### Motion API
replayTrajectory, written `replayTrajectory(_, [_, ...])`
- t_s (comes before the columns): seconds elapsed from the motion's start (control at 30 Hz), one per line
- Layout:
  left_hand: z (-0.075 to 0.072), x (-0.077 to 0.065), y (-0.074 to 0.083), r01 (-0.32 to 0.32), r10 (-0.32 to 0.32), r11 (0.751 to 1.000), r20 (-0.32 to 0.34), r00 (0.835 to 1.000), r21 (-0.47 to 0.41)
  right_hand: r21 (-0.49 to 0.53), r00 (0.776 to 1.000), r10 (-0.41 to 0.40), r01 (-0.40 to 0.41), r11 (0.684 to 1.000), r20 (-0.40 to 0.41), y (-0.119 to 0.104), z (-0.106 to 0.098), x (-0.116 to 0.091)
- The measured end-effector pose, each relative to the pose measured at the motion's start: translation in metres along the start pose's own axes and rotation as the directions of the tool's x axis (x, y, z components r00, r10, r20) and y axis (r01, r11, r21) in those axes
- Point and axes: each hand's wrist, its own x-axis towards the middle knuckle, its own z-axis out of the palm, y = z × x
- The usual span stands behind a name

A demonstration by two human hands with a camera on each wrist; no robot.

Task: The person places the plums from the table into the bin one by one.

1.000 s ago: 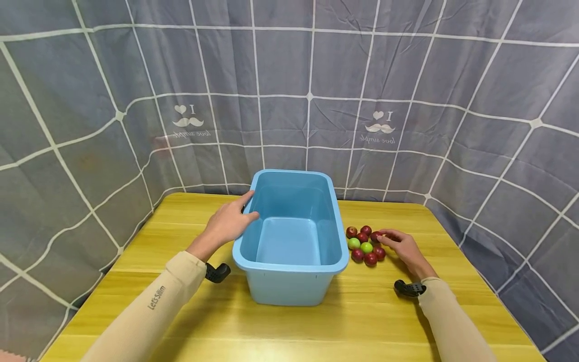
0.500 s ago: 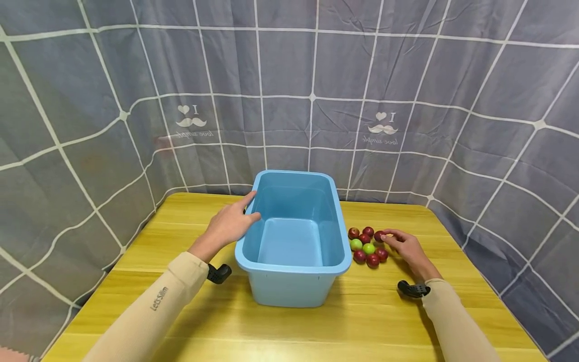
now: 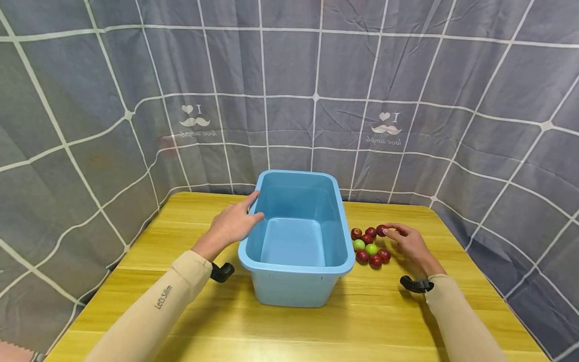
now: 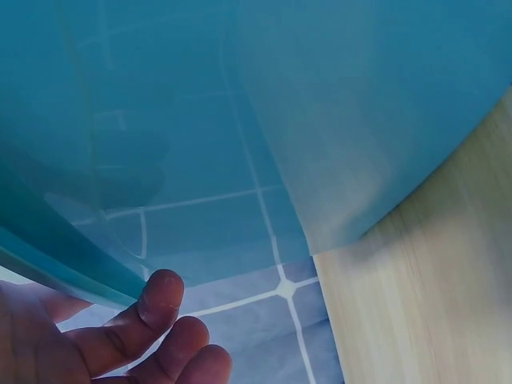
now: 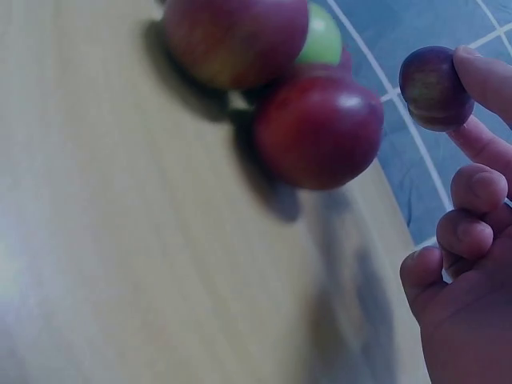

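Observation:
In the head view my left hand (image 3: pixel 231 225) grips the left rim of a light blue plastic tub (image 3: pixel 296 287), its thumb over the inner side. Curled fingers (image 4: pixel 164 296) show outside the wall in the left wrist view. My right hand (image 3: pixel 410 246) pinches a dark red plum (image 5: pixel 436 88) between thumb and forefinger, while its other fingers curl in loosely. That plum is at the far right of a cluster of plums, several dark red (image 3: pixel 375 261) and two green, such as the green plum (image 3: pixel 371 249).
Beneath everything is a yellow wood-grain table (image 3: pixel 217 322). The plum cluster lies close to the tub's right side. A grey curtain (image 3: pixel 289 75) with white grid lines hangs around the table's back and sides.
The right hand has drawn its plum slightly up and away from the cluster. My left hand keeps its grip on the tub. The whole head view has shifted a little.

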Motion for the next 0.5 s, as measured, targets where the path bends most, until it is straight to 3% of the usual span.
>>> replayTrajectory(0.5, [-0.002,-0.001,0.003,0.013,-0.013,1.0,0.017,1.0,-0.001,0.038,0.998,-0.058,0.059,0.998,-0.023,-0.036,-0.004,0.008])
